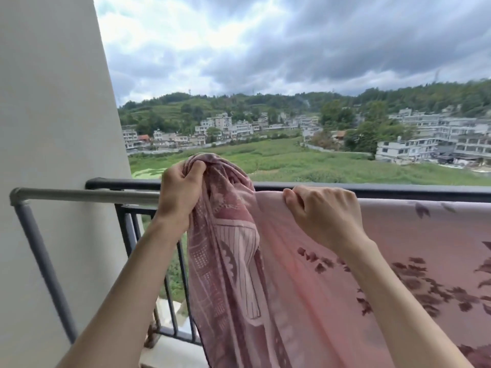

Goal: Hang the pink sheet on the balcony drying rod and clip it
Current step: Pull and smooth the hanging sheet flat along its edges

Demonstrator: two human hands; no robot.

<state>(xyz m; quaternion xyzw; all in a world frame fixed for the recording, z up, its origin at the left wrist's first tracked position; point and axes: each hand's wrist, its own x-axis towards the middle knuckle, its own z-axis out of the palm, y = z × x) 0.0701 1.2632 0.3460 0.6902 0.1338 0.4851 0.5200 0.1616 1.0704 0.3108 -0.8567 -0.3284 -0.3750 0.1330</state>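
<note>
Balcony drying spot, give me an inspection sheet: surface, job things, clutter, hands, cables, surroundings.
Surface: grey drying rod runs in front of the dark balcony railing; its left stretch is bare.
Job's things: pink sheet draped over the rod on the right, its left end bunched and lifted above the rod. No clip seen.
Clutter: nothing seen.
Hands: left hand grips the bunched end; right hand pinches the sheet's top edge at the rod, fingers curled over it.
Cables: nothing seen.
Surroundings: white wall on the left; fields, buildings, wooded hills and a cloudy sky beyond.
</note>
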